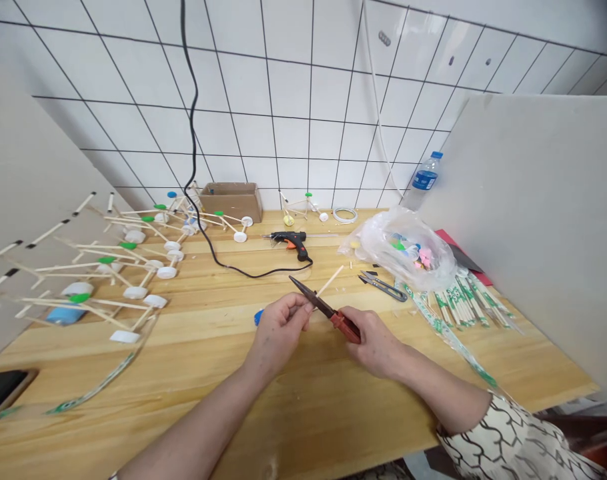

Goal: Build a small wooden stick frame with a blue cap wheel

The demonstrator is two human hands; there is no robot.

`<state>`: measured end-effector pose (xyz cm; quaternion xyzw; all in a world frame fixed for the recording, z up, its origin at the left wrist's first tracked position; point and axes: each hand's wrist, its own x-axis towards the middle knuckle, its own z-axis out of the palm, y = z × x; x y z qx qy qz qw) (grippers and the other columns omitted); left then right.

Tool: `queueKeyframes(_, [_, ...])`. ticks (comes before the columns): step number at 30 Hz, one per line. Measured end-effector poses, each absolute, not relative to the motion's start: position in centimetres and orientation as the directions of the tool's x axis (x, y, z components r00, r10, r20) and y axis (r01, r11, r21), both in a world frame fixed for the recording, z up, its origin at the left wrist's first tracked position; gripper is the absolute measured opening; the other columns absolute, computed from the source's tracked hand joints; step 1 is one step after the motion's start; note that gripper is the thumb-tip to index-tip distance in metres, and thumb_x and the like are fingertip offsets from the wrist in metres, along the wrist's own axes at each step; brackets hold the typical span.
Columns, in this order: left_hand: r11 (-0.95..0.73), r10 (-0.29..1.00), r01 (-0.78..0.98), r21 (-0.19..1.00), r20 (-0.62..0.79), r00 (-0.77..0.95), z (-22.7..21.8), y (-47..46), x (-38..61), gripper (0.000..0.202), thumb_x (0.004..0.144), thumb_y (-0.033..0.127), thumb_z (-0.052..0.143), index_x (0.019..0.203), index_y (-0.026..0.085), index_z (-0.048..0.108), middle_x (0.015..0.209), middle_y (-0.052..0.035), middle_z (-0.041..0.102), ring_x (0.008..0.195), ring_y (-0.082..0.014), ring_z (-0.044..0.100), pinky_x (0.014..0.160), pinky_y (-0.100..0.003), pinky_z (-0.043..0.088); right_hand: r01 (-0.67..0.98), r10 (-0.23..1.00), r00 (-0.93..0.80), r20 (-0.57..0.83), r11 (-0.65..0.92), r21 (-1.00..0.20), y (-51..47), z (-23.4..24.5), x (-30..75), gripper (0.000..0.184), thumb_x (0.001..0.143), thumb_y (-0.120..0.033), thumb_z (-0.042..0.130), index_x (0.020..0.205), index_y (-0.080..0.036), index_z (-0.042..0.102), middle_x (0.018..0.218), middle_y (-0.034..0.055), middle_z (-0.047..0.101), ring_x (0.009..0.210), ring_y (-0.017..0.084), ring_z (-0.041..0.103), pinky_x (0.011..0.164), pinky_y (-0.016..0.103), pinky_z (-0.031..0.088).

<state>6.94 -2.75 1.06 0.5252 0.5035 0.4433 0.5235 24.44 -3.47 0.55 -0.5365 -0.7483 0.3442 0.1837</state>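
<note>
Head view: pinching a slim, pale wooden stick in the left hand above the wood-grain tabletop; clasping red-handled, dark metal pliers across the stick in the right hand. Probably cutting; likely calls next for firm squeezing.

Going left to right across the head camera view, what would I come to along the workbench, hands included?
Wheeled stick models → cardboard box → left hand → red-handled pliers → right hand → bundle of sticks in green-printed wrappers.
</note>
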Motion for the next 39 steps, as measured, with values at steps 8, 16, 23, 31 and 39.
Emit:
queueKeyframes(8, [0.065,0.995,0.005,0.998,-0.065,0.075,1.3,-2.8,6.7,0.025,0.071,0.036,0.058,0.056,0.016,0.052,0.048,0.0051,0.043,0.048,-0.008,0.036,0.048,-0.021,0.027,0.63,0.917,-0.397,-0.041,0.239,-0.739,-3.3,0.4,24.3,0.027,0.057,-0.007,0.047,0.082,-0.019,0.048,0.071,-0.0025,0.049,0.063,0.013,0.042,0.058,0.023,0.032])
queueKeyframes(16, [0.215,0.969,-0.117,0.969,-0.198,0.147,1.5,-2.7,6.8,0.027,0.065,0.036,0.064,0.053,0.016,0.051,0.045,0.0053,0.043,0.042,-0.0051,0.028,0.042,-0.02,0.018,0.585,0.893,-0.445,-0.069,0.231,-0.777,-3.3,0.7,24.8,0.034,0.058,-0.008,0.047,0.091,-0.018,0.049,0.077,-0.0016,0.048,0.069,0.014,0.043,0.063,0.025,0.034])
queueKeyframes(23, [0.204,0.973,-0.102,0.974,-0.19,0.13,1.5,-2.8,7.1,0.026,0.063,0.035,0.065,0.053,0.016,0.051,0.044,0.0054,0.042,0.043,-0.0054,0.029,0.043,-0.021,0.017,0.637,0.9,-0.417,-0.13,0.187,-0.748,-3.3,1.1,24.8,0.021,0.056,-0.009,0.045,0.074,-0.02,0.042,0.063,-0.0058,0.038,0.058,0.011,0.033,0.052,0.023,0.024])
queueKeyframes(31, [0.131,0.984,0.013,0.991,-0.131,0.122,0.5,-2.7,7.0,0.025,0.069,0.037,0.058,0.059,0.015,0.053,0.046,0.0052,0.042,0.045,-0.0066,0.03,0.045,-0.021,0.02,0.67,0.927,-0.337,-0.166,0.112,-0.734,-3.6,0.6,24.2,0.018,0.055,-0.009,0.045,0.066,-0.02,0.036,0.059,-0.0063,0.036,0.056,0.01,0.032,0.05,0.022,0.023])
queueKeyframes(39, [0.082,0.986,0.098,0.992,-0.095,0.138,0.4,-2.5,7.0,0.027,0.072,0.041,0.054,0.063,0.016,0.052,0.049,0.0051,0.043,0.048,-0.0085,0.034,0.049,-0.021,0.024,0.599,0.932,-0.336,-0.135,0.101,-0.795,-3.0,1.3,24.1,0.017,0.053,-0.012,0.044,0.068,-0.019,0.04,0.062,-0.0054,0.037,0.058,0.011,0.035,0.054,0.023,0.027])
